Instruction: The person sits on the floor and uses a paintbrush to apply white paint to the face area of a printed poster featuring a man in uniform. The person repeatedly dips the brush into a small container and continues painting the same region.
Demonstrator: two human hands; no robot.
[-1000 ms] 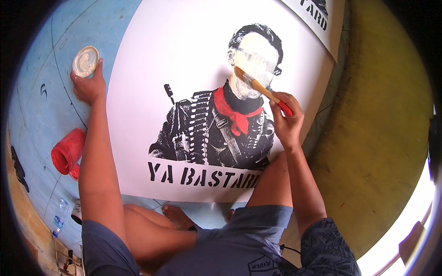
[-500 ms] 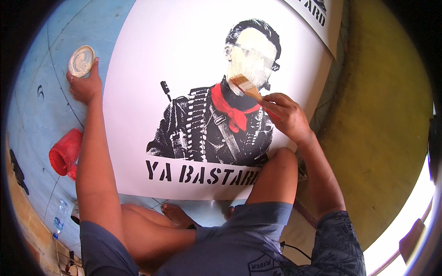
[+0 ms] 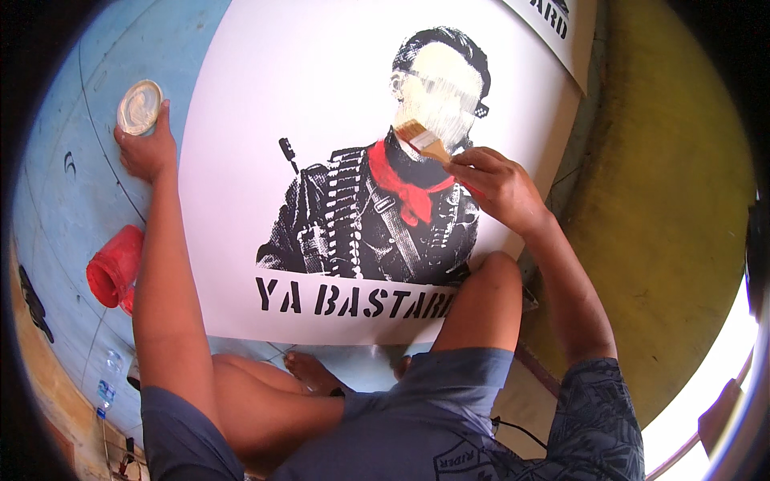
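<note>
My right hand [image 3: 499, 186] pinches the wooden handle of a flat paintbrush [image 3: 425, 142]. The bristles rest at the lower left edge of the pictured face, near the jaw and neck. Cream paint with streaky brush marks covers the face on the large white poster [image 3: 233, 200], which bears a black stencil-like figure. A red scarf [image 3: 409, 191] is painted at the figure's neck. Off to the left, my left hand [image 3: 148, 148] grips a small round cup of cream paint [image 3: 139, 107], held tilted toward me beside the poster's left edge.
A red paint container [image 3: 115, 267] sits on the blue tiled floor beside my left forearm. Farther down lies a clear plastic bottle [image 3: 107, 381]. Another printed sheet [image 3: 553, 40] overlaps the poster's upper right corner. A yellow-green surface [image 3: 658, 200] fills the right side. My right knee is over the poster's lower edge.
The brush has shifted slightly left and up along the lower edge of the face, my right hand moving with it. My left hand with the cup stays nearly still.
</note>
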